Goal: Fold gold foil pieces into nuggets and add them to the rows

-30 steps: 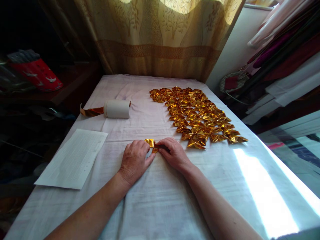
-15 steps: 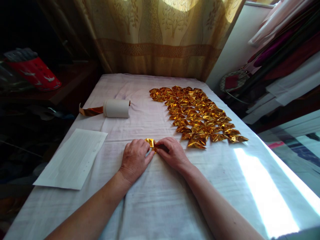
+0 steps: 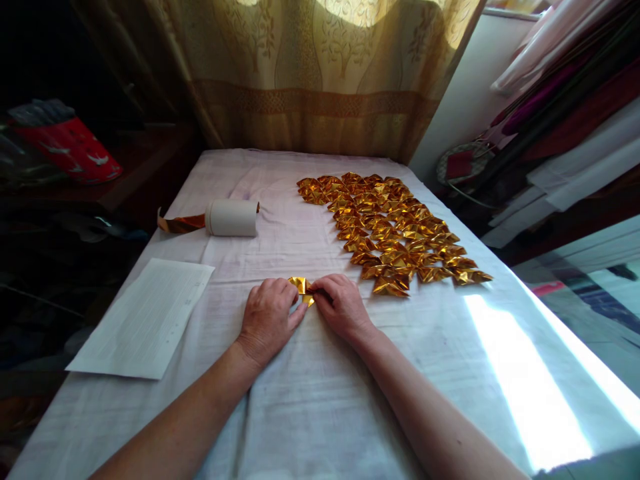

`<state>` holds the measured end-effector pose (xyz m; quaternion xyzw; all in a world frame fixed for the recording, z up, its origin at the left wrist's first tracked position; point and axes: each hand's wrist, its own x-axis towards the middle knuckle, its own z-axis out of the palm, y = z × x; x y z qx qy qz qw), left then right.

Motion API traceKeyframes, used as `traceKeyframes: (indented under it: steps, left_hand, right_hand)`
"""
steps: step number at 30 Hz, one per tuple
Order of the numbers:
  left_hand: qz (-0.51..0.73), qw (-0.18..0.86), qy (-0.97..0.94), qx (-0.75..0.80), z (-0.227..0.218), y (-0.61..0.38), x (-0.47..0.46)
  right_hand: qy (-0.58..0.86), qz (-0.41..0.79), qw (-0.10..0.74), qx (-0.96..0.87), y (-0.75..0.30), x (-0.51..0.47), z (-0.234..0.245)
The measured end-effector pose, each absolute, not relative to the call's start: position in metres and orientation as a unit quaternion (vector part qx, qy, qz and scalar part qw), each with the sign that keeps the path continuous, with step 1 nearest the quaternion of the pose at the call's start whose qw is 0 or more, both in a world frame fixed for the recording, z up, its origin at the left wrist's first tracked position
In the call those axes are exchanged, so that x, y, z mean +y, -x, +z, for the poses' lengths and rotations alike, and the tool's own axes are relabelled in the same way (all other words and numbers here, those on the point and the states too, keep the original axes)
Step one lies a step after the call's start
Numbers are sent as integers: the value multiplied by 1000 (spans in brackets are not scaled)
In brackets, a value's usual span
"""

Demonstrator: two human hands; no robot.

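My left hand (image 3: 269,317) and my right hand (image 3: 341,306) meet near the middle of the white cloth-covered table (image 3: 320,400). Both pinch and press a small piece of gold foil paper (image 3: 302,287) flat against the cloth, fingers curled over it. Only the foil's upper left part shows between the fingertips. To the right lie several folded gold foil pieces (image 3: 390,230) laid out in overlapping rows.
A white roll (image 3: 233,217) with a gold foil tail lies at the table's left rear. A white lined sheet (image 3: 145,317) rests at the left edge. A patterned curtain (image 3: 320,73) hangs behind. Stacked fabrics and paper (image 3: 560,133) fill shelves on the right.
My right hand has slid slightly left, closing over the foil piece and hiding its dark right part. My left hand has barely moved.
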<state>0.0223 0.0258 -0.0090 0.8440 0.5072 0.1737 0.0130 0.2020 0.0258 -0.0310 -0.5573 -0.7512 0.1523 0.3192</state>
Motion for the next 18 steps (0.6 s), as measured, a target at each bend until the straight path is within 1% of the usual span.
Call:
traceKeyframes:
  steps: [10,14,18]
  left_hand:
    - [165,55,-843,510,-5,-20,25]
    - [160,112,-843,501,-2,-15,29]
    - [176,171,-859,449,-1,-2,37]
  right_hand:
    - [566,137,309,-752,-199,25,-30]
    - [558,115,306,-763,-199,24,-31]
    - [543,96,307,-775,-199,21,-31]
